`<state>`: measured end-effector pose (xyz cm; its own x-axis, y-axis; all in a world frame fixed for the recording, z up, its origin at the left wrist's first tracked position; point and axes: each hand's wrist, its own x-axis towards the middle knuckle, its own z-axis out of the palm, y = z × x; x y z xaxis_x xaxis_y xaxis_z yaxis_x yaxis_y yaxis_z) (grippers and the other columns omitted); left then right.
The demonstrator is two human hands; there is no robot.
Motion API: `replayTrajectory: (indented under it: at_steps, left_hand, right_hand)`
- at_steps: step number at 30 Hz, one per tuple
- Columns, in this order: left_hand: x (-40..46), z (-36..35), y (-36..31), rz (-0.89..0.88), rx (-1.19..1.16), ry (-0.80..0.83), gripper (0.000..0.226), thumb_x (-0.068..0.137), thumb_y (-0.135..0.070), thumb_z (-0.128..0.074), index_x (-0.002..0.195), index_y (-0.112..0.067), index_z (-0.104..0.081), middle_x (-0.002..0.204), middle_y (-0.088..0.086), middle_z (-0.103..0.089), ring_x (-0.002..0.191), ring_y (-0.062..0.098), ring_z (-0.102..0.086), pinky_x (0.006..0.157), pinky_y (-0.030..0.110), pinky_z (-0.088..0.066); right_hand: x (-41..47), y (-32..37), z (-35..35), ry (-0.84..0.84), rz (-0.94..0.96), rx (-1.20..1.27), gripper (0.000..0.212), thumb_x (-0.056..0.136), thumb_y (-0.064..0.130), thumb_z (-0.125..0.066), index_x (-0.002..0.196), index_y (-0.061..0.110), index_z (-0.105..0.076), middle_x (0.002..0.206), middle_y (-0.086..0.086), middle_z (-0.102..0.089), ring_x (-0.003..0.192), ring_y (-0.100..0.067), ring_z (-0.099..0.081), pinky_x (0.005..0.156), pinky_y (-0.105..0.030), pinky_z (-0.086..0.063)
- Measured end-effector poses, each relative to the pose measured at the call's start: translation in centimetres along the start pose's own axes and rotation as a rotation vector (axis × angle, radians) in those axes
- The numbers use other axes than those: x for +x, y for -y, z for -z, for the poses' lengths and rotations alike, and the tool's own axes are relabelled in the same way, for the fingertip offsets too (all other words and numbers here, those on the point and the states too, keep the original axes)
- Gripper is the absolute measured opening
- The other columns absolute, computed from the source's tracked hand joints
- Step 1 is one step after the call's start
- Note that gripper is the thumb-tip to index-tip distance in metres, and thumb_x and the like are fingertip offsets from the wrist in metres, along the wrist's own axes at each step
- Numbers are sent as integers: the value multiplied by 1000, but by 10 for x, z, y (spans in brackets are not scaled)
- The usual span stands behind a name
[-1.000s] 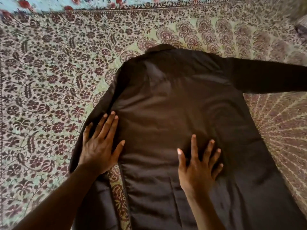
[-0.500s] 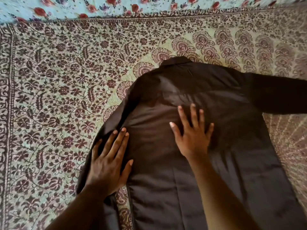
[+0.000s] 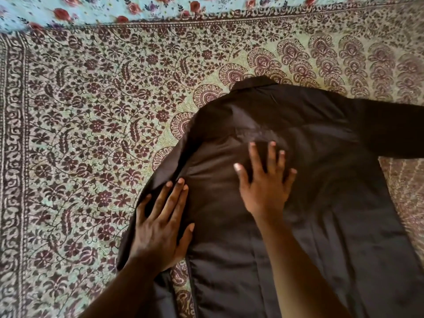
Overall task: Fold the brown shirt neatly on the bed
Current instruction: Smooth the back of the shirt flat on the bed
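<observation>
Your left hand (image 3: 160,228) lies flat, fingers together, pinning the folded-in left edge of the brown shirt (image 3: 309,203). Your right hand (image 3: 263,187) is spread wide, palm down on the upper back panel, holding nothing. The shirt lies face down on the patterned bedspread (image 3: 80,134), collar (image 3: 252,82) away from you, right sleeve (image 3: 394,131) stretched out to the side. Push too hard with the right hand and the slick cloth may bunch toward the collar, or drag the left fold crooked. Since half a second ago the right hand has slid slightly further up the back; the left has barely moved.
</observation>
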<state>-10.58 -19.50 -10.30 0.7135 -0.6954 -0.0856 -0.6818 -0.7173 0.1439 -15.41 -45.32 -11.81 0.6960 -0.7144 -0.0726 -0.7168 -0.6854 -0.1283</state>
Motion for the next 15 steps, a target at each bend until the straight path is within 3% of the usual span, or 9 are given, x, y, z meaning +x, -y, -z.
replayTrajectory:
  at_steps: [2, 4, 8, 10, 11, 15]
  left_hand:
    - [1, 1, 3, 7, 1, 11, 84, 93, -55, -46, 164, -17, -20, 173, -3, -11, 158, 20, -20, 117, 54, -28]
    - [1, 0, 5, 7, 3, 20, 84, 94, -55, -45, 164, -18, -17, 173, -3, -10, 158, 20, -19, 117, 54, -28]
    - [0, 0, 5, 16, 17, 19, 83, 95, -55, -42, 164, -18, -17, 173, -4, -8, 158, 19, -17, 116, 54, -26]
    - [3, 2, 2, 22, 12, 23, 82, 95, -56, -40, 164, -19, -17, 173, -4, -7, 159, 19, -16, 114, 54, -26]
    - [4, 2, 1, 19, 12, 27, 82, 96, -56, -39, 165, -19, -15, 173, -5, -6, 159, 18, -15, 114, 55, -25]
    - [3, 3, 2, 1, 35, 34, 80, 97, -58, -32, 165, -18, -12, 174, -3, -5, 159, 21, -13, 115, 58, -24]
  right_hand:
    - [6, -18, 5, 15, -175, 53, 75, 94, 82, -18, 161, 49, -12, 174, -8, -3, 159, -39, -1, 119, -74, -13]
    - [-3, -16, 13, -11, -197, 72, 81, 95, 81, -15, 164, 40, -11, 173, -16, -2, 158, -44, 0, 119, -74, -14]
    - [-65, 9, 18, 62, 284, -4, 72, 99, 75, -24, 163, 44, -10, 174, -8, 5, 160, -35, 3, 123, -64, -10]
    - [-93, -2, 12, 128, 398, -51, 70, 98, 77, -25, 161, 50, -7, 174, -2, 8, 160, -29, 4, 124, -64, -10]
    - [-101, -15, 8, 118, 338, -44, 70, 98, 78, -25, 161, 52, -8, 174, 0, 6, 161, -28, 2, 124, -63, -11]
    - [-109, -55, 9, 19, -220, 68, 72, 94, 81, -23, 160, 52, -14, 174, -7, -2, 159, -38, -3, 122, -68, -14]
